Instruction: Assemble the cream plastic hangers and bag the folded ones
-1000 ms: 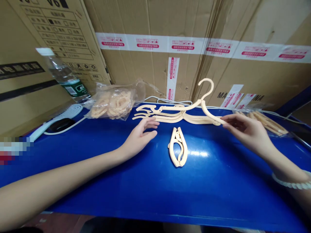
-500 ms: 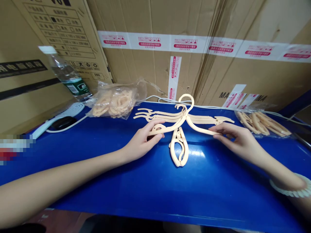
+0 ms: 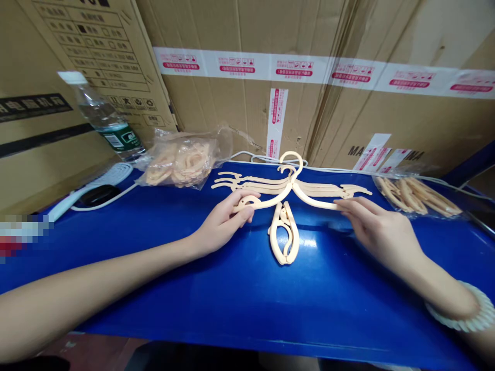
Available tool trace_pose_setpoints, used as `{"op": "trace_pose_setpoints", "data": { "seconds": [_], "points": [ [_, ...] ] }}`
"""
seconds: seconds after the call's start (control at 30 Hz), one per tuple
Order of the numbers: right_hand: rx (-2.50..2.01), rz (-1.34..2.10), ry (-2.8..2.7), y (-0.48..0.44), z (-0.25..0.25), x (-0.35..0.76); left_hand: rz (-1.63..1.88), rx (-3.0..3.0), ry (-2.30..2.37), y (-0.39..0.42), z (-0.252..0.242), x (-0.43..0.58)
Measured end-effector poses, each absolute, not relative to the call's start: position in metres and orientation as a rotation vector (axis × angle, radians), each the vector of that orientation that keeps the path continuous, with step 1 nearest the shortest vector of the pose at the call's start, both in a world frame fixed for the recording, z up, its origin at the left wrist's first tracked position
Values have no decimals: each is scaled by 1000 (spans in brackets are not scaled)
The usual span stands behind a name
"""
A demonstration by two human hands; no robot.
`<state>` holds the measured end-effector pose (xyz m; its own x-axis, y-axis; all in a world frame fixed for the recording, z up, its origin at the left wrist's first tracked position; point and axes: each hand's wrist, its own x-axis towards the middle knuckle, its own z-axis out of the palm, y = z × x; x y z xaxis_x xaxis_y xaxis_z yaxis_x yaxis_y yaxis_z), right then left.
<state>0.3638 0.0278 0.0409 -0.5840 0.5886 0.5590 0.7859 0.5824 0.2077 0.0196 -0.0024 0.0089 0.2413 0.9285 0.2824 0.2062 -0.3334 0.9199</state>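
Between my two hands is a cream folding clothes hanger, its arms spread and its hook pointing away from me. My left hand pinches the left arm near a rounded cut-out. At the opposite end, my right hand grips the tip of the right arm, fingers closed and partly hiding it. Below the held hanger, a folded hanger lies on the blue table. Several unfolded hangers lie stacked just behind, partly covered by the held one.
A clear bag of folded hangers lies at the back left, beside a water bottle. Another bag of hangers sits at the right. A white cable runs along the cardboard boxes. A black oval object lies left.
The held hanger has shifted slightly left and lies a bit flatter. My right hand has turned, with its palm lower over the arm's tip. Other things stay put.
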Motion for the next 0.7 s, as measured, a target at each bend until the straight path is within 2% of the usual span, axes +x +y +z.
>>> {"op": "trace_pose_setpoints", "data": {
  "seconds": [0.13, 0.33, 0.5, 0.7],
  "points": [
    [-1090, -897, -2334, 24, 40, 363, 1167, 1687, 1017, -3, 11, 21],
    [-1092, -928, -2309, 25, 45, 361, 1147, 1676, 986, -3, 10, 21],
    [-1058, -701, -2330, 23, 46, 356, 1142, 1681, 975, -3, 9, 21],
    [-1004, -243, -2150, 28, 47, 356, 1158, 1682, 964, -2, 7, 20]
  ]
}}
